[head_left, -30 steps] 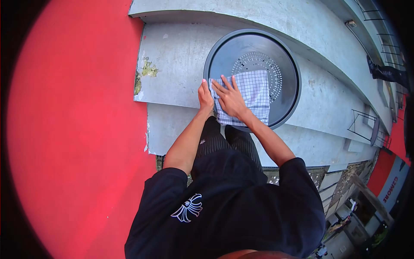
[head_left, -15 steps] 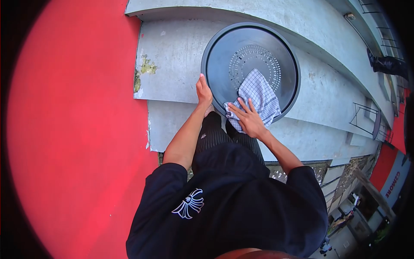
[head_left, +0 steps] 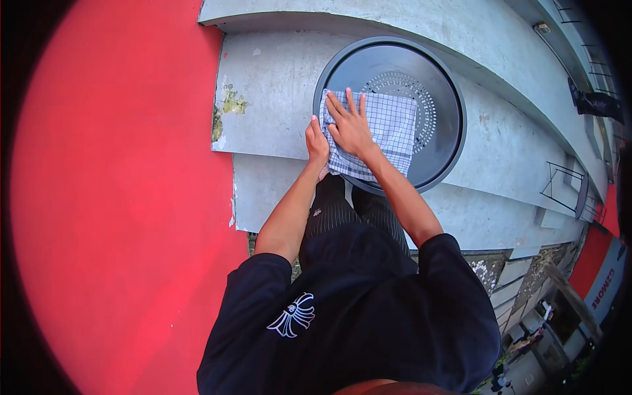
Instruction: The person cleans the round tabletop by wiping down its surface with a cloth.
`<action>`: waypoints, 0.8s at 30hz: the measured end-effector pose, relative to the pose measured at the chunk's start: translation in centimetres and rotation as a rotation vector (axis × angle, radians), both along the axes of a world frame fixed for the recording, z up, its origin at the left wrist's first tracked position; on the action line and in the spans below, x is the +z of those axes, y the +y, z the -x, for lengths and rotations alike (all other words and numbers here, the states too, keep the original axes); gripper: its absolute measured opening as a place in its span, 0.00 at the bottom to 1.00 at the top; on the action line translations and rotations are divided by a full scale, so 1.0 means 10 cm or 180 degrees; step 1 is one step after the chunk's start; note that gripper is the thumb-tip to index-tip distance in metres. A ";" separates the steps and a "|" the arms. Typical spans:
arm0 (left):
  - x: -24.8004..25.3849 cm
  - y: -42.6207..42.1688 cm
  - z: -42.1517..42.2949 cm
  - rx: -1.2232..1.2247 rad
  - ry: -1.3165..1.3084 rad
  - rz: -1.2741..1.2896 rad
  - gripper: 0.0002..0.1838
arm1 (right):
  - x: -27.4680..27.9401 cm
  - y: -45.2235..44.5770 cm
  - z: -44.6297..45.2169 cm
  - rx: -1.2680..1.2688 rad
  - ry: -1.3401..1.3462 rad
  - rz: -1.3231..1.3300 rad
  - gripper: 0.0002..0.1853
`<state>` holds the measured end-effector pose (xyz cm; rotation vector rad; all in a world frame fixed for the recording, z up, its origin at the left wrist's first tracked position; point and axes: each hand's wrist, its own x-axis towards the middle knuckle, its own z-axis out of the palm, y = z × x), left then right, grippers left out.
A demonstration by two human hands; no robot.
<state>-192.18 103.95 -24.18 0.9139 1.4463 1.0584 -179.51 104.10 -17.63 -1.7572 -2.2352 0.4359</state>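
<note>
A large round dark grey tray (head_left: 444, 155) with a raised rim and rings of small holes in its middle lies over the pale steps, just beyond my knees. My left hand (head_left: 317, 141) grips its left rim, thumb upward, with most of the other fingers hidden. Spread over the left half of the tray is a blue-and-white checked cloth (head_left: 392, 125). My right hand (head_left: 350, 128) lies flat on this cloth with fingers spread, close to the left rim and just right of my left hand. The cloth covers part of the holes.
Pale grey concrete steps (head_left: 276, 79) run under and around the tray, with peeling patches at their left end. A red surface (head_left: 125, 197) fills the left side. Metal railings (head_left: 559, 184) and a red-and-grey sign (head_left: 602, 283) stand at the right.
My right hand has slid from the tray's near edge up and left to its left rim, taking the cloth along and spreading it flatter. My left hand stays on the rim.
</note>
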 end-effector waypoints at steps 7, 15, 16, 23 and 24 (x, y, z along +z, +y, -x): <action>-0.19 0.00 -0.01 0.0049 -0.0031 0.0051 0.33 | 0.19 -0.66 -0.16 0.0383 0.0203 0.0249 0.37; 0.01 0.01 -0.03 0.0081 0.0146 0.0057 0.34 | 0.16 -0.97 -0.18 0.0297 0.0173 0.0620 0.40; -0.01 0.01 -0.05 0.0139 0.0113 0.0041 0.34 | 0.16 -0.94 -0.15 0.0298 0.0179 0.0615 0.40; 0.08 -0.01 -0.03 0.0093 0.0141 0.0132 0.33 | 0.20 -0.44 0.09 -0.0076 -0.0186 0.0320 0.42; 0.04 -0.01 -0.01 0.0103 0.0145 0.0133 0.33 | 0.18 -0.32 0.13 -0.0216 -0.0173 0.0287 0.42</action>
